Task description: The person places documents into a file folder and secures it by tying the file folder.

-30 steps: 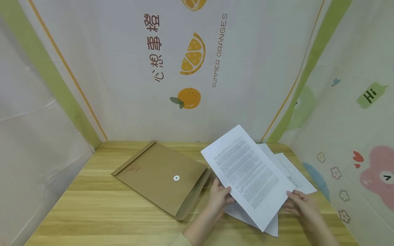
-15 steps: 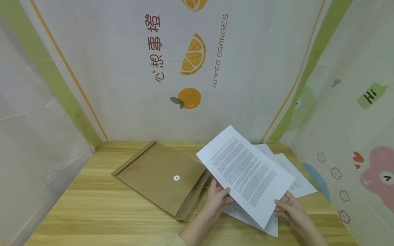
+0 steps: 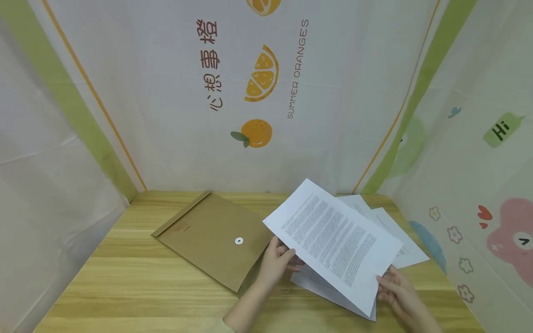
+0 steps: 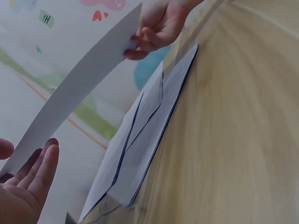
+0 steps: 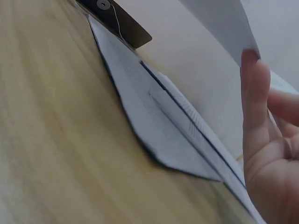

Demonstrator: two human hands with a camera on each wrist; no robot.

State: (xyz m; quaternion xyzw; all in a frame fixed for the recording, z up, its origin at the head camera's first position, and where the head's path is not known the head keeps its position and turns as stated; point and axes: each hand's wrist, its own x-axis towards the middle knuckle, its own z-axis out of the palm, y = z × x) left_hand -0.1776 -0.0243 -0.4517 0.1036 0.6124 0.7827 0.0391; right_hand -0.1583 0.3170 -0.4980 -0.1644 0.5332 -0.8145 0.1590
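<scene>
A white printed sheet of paper (image 3: pixel 329 236) is held up at a slant over other papers. My left hand (image 3: pixel 278 261) pinches its left edge, thumb on top and fingers beneath. At the lower right edge my right hand (image 3: pixel 397 291) grips the same sheet between thumb and fingers. Below lie several loose printed papers (image 3: pixel 410 240), fanned out and partly covered by the held sheet. Left of my hands lies a brown paper envelope (image 3: pixel 212 231) with a white button, its open end towards my left hand, which hides part of it.
The wooden table (image 3: pixel 137 286) carries everything. White curtains (image 3: pixel 333 92) with fruit and cartoon prints enclose its back and sides. In the right wrist view, the envelope's flap (image 5: pixel 126 23) shows a button and a string beside the lower papers.
The held sheet has shifted left and sunk lower towards the table. My left hand has moved left, nearer the envelope. My right hand has slid its hold towards the sheet's lower right edge.
</scene>
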